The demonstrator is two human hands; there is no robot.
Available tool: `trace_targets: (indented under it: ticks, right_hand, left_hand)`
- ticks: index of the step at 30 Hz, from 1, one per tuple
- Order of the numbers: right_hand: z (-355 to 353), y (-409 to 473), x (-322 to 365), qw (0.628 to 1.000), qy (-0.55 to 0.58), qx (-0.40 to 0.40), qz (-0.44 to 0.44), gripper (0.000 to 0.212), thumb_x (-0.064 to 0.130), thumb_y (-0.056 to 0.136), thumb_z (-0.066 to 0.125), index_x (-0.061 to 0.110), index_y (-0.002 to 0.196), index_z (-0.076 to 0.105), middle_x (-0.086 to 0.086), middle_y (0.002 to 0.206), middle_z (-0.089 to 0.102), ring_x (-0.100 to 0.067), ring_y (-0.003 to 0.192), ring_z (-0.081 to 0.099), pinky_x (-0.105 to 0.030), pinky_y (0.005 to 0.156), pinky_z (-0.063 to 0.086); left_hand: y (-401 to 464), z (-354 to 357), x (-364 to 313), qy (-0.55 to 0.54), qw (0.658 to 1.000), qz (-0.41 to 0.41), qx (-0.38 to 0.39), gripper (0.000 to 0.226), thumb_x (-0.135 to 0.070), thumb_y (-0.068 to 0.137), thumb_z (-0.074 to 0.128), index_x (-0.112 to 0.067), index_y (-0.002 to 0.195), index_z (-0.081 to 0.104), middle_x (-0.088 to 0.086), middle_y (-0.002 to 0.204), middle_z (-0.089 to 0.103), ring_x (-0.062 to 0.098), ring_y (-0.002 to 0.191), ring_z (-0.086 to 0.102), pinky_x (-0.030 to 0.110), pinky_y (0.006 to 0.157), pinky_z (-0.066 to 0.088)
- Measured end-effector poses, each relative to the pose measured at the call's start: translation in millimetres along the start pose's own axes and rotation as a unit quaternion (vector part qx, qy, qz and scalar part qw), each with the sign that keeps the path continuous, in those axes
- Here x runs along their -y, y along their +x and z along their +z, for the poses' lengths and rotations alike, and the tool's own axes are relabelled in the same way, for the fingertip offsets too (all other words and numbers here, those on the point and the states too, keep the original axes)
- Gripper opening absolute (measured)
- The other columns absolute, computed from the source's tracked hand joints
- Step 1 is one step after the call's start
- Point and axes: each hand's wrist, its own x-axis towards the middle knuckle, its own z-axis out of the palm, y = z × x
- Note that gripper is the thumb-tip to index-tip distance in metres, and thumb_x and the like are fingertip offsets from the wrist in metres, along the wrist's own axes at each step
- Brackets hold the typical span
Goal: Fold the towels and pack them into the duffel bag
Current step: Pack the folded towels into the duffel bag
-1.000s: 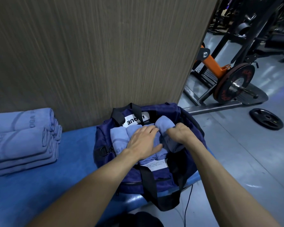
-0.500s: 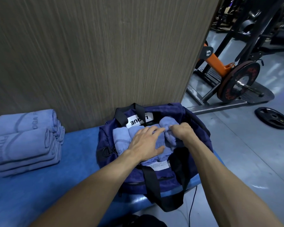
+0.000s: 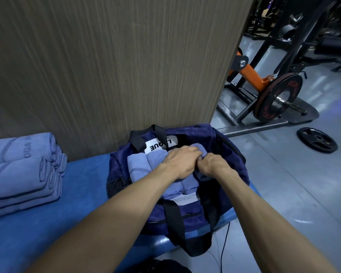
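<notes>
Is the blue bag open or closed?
Open. The duffel bag gapes at the top, with rolled towels showing inside.

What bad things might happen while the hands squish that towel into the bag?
1. The duffel bag sits at the end of the blue bench, with its strap hanging over the edge, so hard pushing might tip it off.
2. The bag looks nearly full. The towel that the left hand and right hand are pressing in might bunch up or unroll.
3. The stack of folded towels is still waiting and may not all fit.
</notes>
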Motion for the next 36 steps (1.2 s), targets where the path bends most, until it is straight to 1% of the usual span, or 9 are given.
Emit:
trace_targets:
  ticks: [4, 9, 13, 16, 20, 23, 28, 33, 36]
  right_hand:
    - [1, 2, -9, 0.998, -0.031, 0.037, -0.045, 0.040, 0.030, 0.105, 0.039, 0.007, 0.133, 0.057, -0.015, 0.137, 0.059, -0.033, 0.128, 0.054, -0.041, 0.104, 0.041]
    - [-10, -13, -10, 0.993, -0.089, 0.073, -0.022, 0.058, 0.032, 0.106, 0.017, 0.006, 0.158, 0.017, -0.015, 0.165, 0.022, -0.031, 0.150, 0.026, -0.045, 0.124, 0.017]
    - [-16, -42, -8, 0.985, -0.164, 0.040, -0.035, 0.068, 0.040, 0.104, 0.027, 0.018, 0.162, -0.002, -0.014, 0.161, 0.032, -0.035, 0.145, 0.036, -0.043, 0.117, 0.028]
    - [-20, -58, -7, 0.965, -0.255, 0.046, -0.044, 0.059, 0.030, 0.103, 0.040, 0.020, 0.158, 0.023, -0.006, 0.154, 0.043, -0.029, 0.140, 0.044, -0.040, 0.108, 0.038]
    - [-28, -60, -8, 0.927, -0.368, 0.034, -0.064, 0.047, 0.040, 0.098, 0.052, 0.025, 0.143, 0.050, 0.000, 0.139, 0.056, -0.025, 0.125, 0.057, -0.036, 0.086, 0.042]
    - [-33, -63, -19, 0.901, -0.422, 0.031, -0.094, 0.045, 0.044, 0.101, 0.044, 0.023, 0.141, 0.051, -0.001, 0.138, 0.057, -0.025, 0.123, 0.058, -0.036, 0.084, 0.038]
    - [-35, -68, -46, 0.869, -0.452, 0.023, -0.201, 0.040, 0.049, 0.101, 0.043, 0.031, 0.136, 0.054, 0.002, 0.131, 0.061, -0.023, 0.123, 0.055, -0.041, 0.104, 0.031]
    - [-32, -74, -66, 0.845, -0.456, 0.014, -0.278, 0.033, 0.046, 0.101, 0.041, 0.032, 0.123, 0.062, 0.002, 0.126, 0.054, -0.023, 0.114, 0.047, -0.040, 0.094, 0.029]
    - [-31, -75, -69, 0.850, -0.443, -0.034, -0.282, 0.038, 0.047, 0.100, 0.040, 0.026, 0.122, 0.062, -0.002, 0.123, 0.053, -0.024, 0.112, 0.047, -0.039, 0.093, 0.029]
  left_hand:
    - [2, 4, 1, -0.011, 1.000, -0.023, 0.009, 0.041, -0.016, 0.088, 0.061, -0.024, 0.128, 0.058, -0.001, 0.131, 0.061, 0.025, 0.123, 0.055, 0.044, 0.097, 0.049]
    - [10, -2, -9, 0.032, 0.998, -0.029, 0.034, 0.025, -0.028, 0.099, 0.050, -0.022, 0.122, 0.059, 0.000, 0.129, 0.061, 0.026, 0.123, 0.054, 0.045, 0.093, 0.044]
    - [10, 1, -14, 0.045, 0.994, -0.045, 0.087, 0.042, -0.031, 0.099, 0.044, -0.018, 0.139, 0.046, 0.003, 0.144, 0.049, 0.026, 0.135, 0.042, 0.051, 0.107, 0.037]
    - [7, 7, -12, 0.046, 0.991, -0.057, 0.108, 0.065, -0.050, 0.093, 0.044, -0.021, 0.150, 0.034, 0.001, 0.155, 0.038, 0.030, 0.141, 0.033, 0.057, 0.113, 0.026]
    - [8, 14, -14, 0.037, 0.990, -0.072, 0.116, 0.086, -0.071, 0.082, 0.053, -0.025, 0.152, 0.030, 0.000, 0.157, 0.033, 0.032, 0.145, 0.025, 0.062, 0.118, 0.013]
    - [10, 18, -15, 0.054, 0.990, -0.077, 0.108, 0.094, -0.081, 0.077, 0.050, -0.029, 0.153, 0.029, -0.001, 0.158, 0.033, 0.033, 0.143, 0.026, 0.064, 0.117, 0.012]
    - [12, 14, -22, 0.047, 0.986, -0.086, 0.134, 0.089, -0.082, 0.075, 0.054, -0.034, 0.148, 0.038, 0.000, 0.159, 0.029, 0.039, 0.143, 0.023, 0.072, 0.114, 0.006]
    - [13, 10, -32, 0.063, 0.981, -0.097, 0.157, 0.081, -0.077, 0.078, 0.054, -0.031, 0.144, 0.045, 0.003, 0.160, 0.025, 0.042, 0.147, 0.014, 0.073, 0.114, -0.001]
    - [2, 14, -30, 0.091, 0.984, -0.084, 0.130, 0.081, -0.079, 0.085, 0.042, -0.031, 0.150, 0.036, 0.005, 0.163, 0.021, 0.043, 0.150, 0.006, 0.071, 0.115, -0.006]
